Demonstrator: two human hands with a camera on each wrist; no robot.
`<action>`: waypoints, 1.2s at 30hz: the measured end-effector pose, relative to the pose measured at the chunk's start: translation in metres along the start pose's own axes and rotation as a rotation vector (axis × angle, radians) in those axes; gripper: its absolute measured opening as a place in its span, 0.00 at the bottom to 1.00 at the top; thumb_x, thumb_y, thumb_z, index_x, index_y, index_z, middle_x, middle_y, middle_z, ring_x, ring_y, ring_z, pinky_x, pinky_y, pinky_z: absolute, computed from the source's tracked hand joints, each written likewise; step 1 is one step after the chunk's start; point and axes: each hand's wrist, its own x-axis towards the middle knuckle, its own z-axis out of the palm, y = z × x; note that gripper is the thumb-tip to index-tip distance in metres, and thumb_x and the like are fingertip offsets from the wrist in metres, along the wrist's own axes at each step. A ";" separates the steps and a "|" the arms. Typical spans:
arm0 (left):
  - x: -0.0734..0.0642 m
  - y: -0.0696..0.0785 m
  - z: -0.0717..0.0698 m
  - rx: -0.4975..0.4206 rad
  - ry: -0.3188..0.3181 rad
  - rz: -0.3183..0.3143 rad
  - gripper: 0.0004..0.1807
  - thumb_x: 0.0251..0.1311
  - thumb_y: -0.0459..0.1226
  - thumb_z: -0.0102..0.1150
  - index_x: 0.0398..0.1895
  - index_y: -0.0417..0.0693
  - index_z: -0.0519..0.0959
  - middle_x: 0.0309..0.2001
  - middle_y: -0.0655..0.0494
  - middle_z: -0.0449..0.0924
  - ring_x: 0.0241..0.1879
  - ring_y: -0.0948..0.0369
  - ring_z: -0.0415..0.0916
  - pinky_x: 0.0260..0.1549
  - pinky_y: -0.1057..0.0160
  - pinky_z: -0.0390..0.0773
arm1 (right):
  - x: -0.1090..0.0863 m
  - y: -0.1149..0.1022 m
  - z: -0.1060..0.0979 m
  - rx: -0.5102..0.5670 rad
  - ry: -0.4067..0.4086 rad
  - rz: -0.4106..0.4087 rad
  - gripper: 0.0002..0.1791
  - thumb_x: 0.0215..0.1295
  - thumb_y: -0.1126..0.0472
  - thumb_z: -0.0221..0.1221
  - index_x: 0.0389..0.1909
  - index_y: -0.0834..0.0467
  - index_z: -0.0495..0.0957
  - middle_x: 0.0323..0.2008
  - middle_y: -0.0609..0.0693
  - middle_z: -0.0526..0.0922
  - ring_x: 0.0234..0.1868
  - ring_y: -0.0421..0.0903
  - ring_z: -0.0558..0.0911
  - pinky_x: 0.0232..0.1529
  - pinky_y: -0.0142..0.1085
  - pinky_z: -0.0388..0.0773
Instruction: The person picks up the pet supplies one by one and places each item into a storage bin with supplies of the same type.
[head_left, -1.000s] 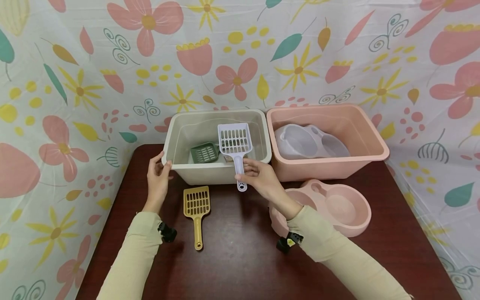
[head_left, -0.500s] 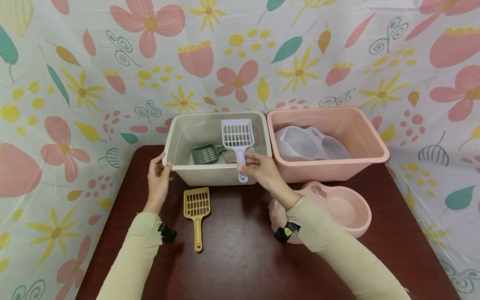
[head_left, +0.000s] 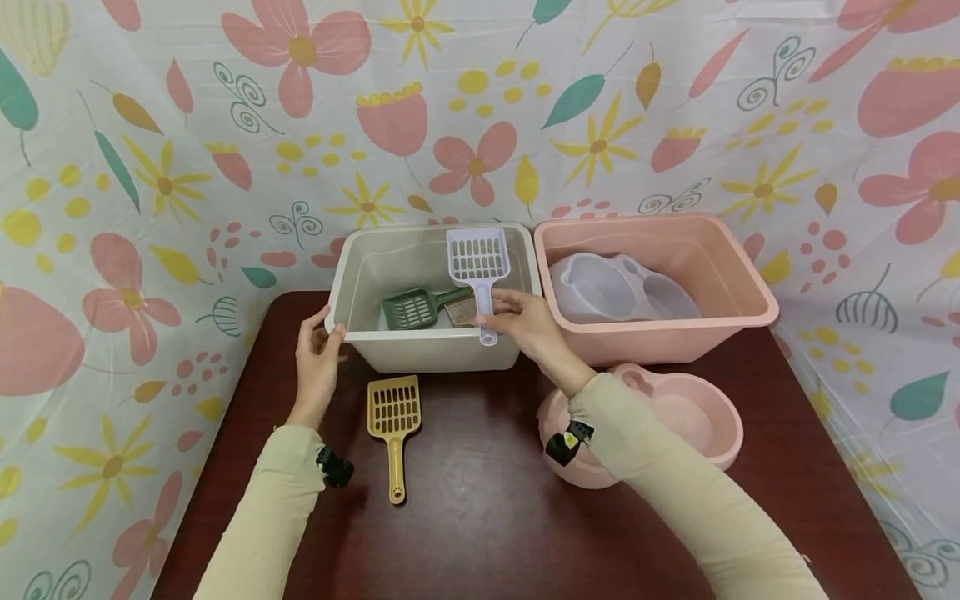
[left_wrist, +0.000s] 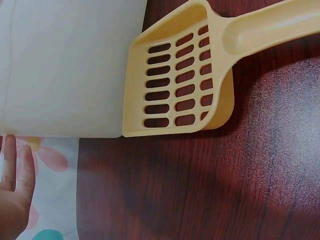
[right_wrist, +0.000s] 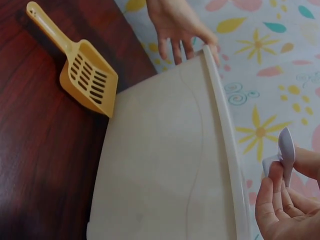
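Note:
My right hand (head_left: pixel 528 323) pinches the handle of a lilac litter scoop (head_left: pixel 478 257), which is held slotted head away from me over the grey litter box (head_left: pixel 431 350). In the right wrist view the scoop's handle end (right_wrist: pixel 286 150) shows between thumb and fingers. At the box's left front corner, my left hand (head_left: pixel 318 358) holds the rim between thumb and fingertips. Inside the box lie a green litter scoop (head_left: pixel 412 310) and a small brown item (head_left: pixel 459 310), partly covered by the lilac scoop's handle. A yellow litter scoop (head_left: pixel 394 417) rests on the table before the box.
Right beside the grey box stands a pink litter box (head_left: pixel 645 337) with a lilac double bowl (head_left: pixel 600 287) in it. A pink double bowl (head_left: pixel 693 417) sits on the dark red table (head_left: pixel 480 533), partly under my right forearm. A flowered cloth (head_left: pixel 480 100) hangs behind.
My right hand has moved the lilac scoop forward and slightly right, farther over the grey box. More of the green scoop and brown item shows. My left hand stays at the corner.

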 end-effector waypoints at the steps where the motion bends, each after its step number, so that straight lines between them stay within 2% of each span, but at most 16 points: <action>1: 0.000 0.000 0.000 -0.002 0.000 0.000 0.25 0.74 0.44 0.51 0.71 0.55 0.65 0.53 0.57 0.73 0.44 0.63 0.73 0.42 0.58 0.78 | 0.002 0.000 -0.001 -0.003 0.001 0.004 0.32 0.63 0.63 0.67 0.67 0.66 0.70 0.52 0.66 0.80 0.51 0.56 0.81 0.50 0.44 0.79; 5: 0.000 0.000 0.000 -0.010 -0.002 0.004 0.25 0.74 0.43 0.52 0.71 0.55 0.65 0.53 0.56 0.73 0.44 0.64 0.73 0.43 0.55 0.77 | 0.007 -0.001 -0.002 -0.027 0.011 0.010 0.32 0.63 0.63 0.67 0.67 0.66 0.70 0.50 0.66 0.81 0.49 0.56 0.82 0.48 0.43 0.80; 10: 0.000 0.000 0.000 -0.004 0.003 0.008 0.25 0.74 0.43 0.52 0.71 0.54 0.65 0.53 0.54 0.73 0.44 0.64 0.73 0.41 0.59 0.77 | 0.011 -0.002 -0.003 -0.088 0.025 -0.008 0.32 0.63 0.63 0.68 0.66 0.67 0.70 0.50 0.66 0.81 0.49 0.56 0.82 0.45 0.39 0.80; 18: 0.000 -0.001 0.001 0.003 0.005 0.005 0.24 0.74 0.42 0.51 0.71 0.54 0.65 0.54 0.53 0.73 0.45 0.64 0.73 0.42 0.57 0.78 | 0.020 -0.002 -0.006 -0.156 0.025 0.009 0.33 0.64 0.58 0.67 0.68 0.64 0.70 0.56 0.64 0.79 0.55 0.55 0.79 0.50 0.44 0.77; 24: 0.001 -0.001 0.001 -0.007 0.010 0.011 0.24 0.74 0.41 0.51 0.71 0.52 0.66 0.53 0.50 0.73 0.44 0.64 0.73 0.39 0.60 0.78 | 0.026 0.000 -0.006 -0.172 0.039 0.016 0.33 0.64 0.58 0.68 0.67 0.65 0.71 0.56 0.65 0.79 0.55 0.56 0.79 0.52 0.44 0.77; 29: 0.000 0.000 0.001 -0.008 0.007 0.002 0.25 0.74 0.41 0.51 0.72 0.53 0.65 0.54 0.49 0.73 0.44 0.65 0.73 0.40 0.59 0.78 | 0.029 0.001 -0.006 -0.173 0.051 0.002 0.31 0.64 0.59 0.68 0.65 0.65 0.72 0.55 0.65 0.80 0.55 0.57 0.80 0.51 0.45 0.77; 33: 0.000 0.004 0.000 -0.016 -0.004 -0.018 0.25 0.74 0.39 0.51 0.72 0.52 0.64 0.55 0.47 0.73 0.45 0.64 0.73 0.41 0.58 0.77 | 0.031 0.003 -0.006 -0.170 0.062 0.000 0.30 0.64 0.60 0.68 0.64 0.66 0.73 0.53 0.65 0.80 0.53 0.57 0.81 0.49 0.44 0.78; 36: -0.005 0.017 0.001 -0.018 -0.015 -0.020 0.26 0.74 0.37 0.50 0.72 0.47 0.64 0.55 0.45 0.72 0.46 0.62 0.72 0.40 0.60 0.77 | 0.033 0.004 -0.005 -0.167 0.070 0.001 0.30 0.63 0.60 0.68 0.64 0.66 0.74 0.51 0.65 0.81 0.51 0.57 0.82 0.46 0.41 0.78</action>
